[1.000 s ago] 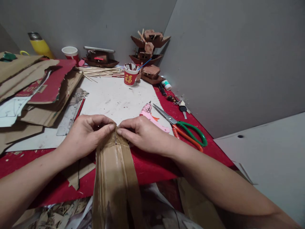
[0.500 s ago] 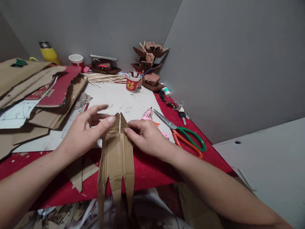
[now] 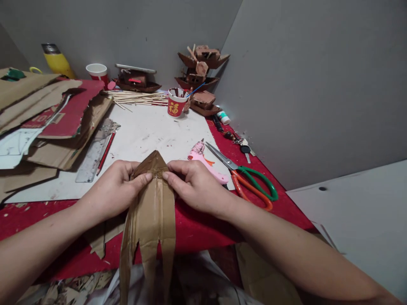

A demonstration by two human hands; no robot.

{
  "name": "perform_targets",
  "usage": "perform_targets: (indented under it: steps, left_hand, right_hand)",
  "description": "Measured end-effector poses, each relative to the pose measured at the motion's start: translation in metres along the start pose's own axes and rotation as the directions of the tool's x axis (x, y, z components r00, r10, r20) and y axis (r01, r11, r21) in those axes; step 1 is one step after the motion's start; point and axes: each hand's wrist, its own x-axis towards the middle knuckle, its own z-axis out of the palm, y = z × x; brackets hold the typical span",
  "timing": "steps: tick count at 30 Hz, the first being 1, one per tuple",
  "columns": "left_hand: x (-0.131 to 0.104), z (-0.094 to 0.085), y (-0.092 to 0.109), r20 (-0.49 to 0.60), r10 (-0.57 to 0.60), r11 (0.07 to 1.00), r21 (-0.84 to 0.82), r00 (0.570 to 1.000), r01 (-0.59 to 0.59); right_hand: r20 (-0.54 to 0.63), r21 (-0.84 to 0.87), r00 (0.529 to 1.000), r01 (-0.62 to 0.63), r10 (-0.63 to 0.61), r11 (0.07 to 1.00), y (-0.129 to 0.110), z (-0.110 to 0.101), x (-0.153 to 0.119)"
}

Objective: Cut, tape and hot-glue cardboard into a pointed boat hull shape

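Note:
A long brown cardboard piece (image 3: 151,212) hangs over the table's front edge, its pointed upper end facing away from me and its lower end split into strips. My left hand (image 3: 117,188) grips the left side near the point, thumb on top. Opposite it, my right hand (image 3: 197,186) pinches the right side, thumb also on the cardboard. The two slanted edges at the tip meet, with no gap visible between them. Just beyond my right hand lies a pink glue gun (image 3: 208,167), beside scissors (image 3: 244,178) with green and orange handles.
Stacked cardboard (image 3: 60,148) fills the left, near a ruler (image 3: 93,159) and red pencil (image 3: 106,153). Thin sticks (image 3: 140,98), a red-white cup (image 3: 176,103) and brown model boats (image 3: 203,80) stand at the back. Keys (image 3: 245,149) lie right.
My left hand has closed on the cardboard's left side, having been spread with its thumb at the tip. The white gap between the two points has closed. The view has shifted slightly.

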Motion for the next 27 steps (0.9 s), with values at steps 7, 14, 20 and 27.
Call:
perform_targets:
  steps: [7, 14, 20, 27]
  left_hand:
    - [0.0016, -0.0005, -0.0020, 0.022, -0.035, 0.999, 0.026, 0.999, 0.035]
    - [0.0032, 0.0006, -0.0041, -0.026, -0.043, 0.998, 0.047, 0.999, 0.044]
    - [0.0026, 0.0020, -0.0016, -0.016, -0.028, 0.999, 0.019, 0.999, 0.028]
    - [-0.0005, 0.0024, -0.0036, 0.005, 0.044, 0.998, 0.044, 0.999, -0.044]
  right_hand:
    - [0.014, 0.064, 0.999, -0.044, 0.043, 0.997, 0.0036, 0.0014, 0.0011]
    - [0.010, 0.112, 0.997, -0.081, 0.081, 0.990, 0.0009, 0.0075, 0.0035]
    - [0.032, 0.183, 0.989, -0.144, 0.141, 0.972, 0.0014, 0.0067, 0.0027]
    - [0.036, 0.075, 0.992, -0.123, 0.121, 0.990, 0.0009, 0.0079, -0.0011]
